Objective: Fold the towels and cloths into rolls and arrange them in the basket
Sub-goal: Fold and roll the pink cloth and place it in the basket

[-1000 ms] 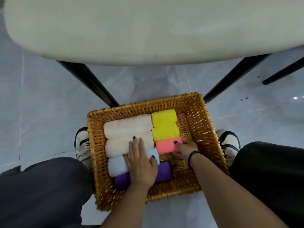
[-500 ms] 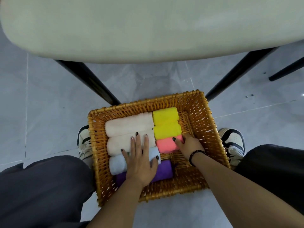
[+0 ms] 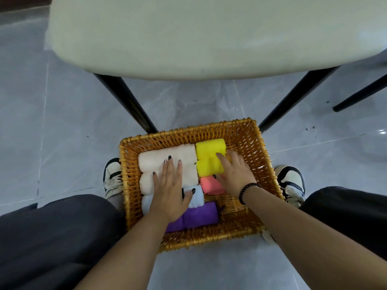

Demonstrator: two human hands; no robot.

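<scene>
- wicker basket (image 3: 259, 155) sits on the floor, lower centre of frame, between the person's shoes; holds seven rolls in two columns
- left column: two cream rolls (image 3: 167, 152), a white roll (image 3: 198, 196), a purple roll (image 3: 201, 215) at the bottom
- right column: two yellow rolls (image 3: 210, 148) at the top, pink roll (image 3: 210, 185) just below them
- left hand (image 3: 169, 191) grip: spread flat, fingers straight, pressing on the cream and white rolls
- right hand (image 3: 234, 172) grip: fingers extended over the lower yellow roll, thumb touching the pink roll; looks like pushing, not pinching, but the palm side is hidden
- risk: pink roll looks loose and tilted; a sideways shove could make it unroll
- risk: bare gap at right of the basket beside the pink and purple rolls, so short rolls may slide or tip into it
- risk: hard pressing from the left hand may flatten the cream rolls
- no brands, labels or readable writing anywhere; shoes show none
</scene>
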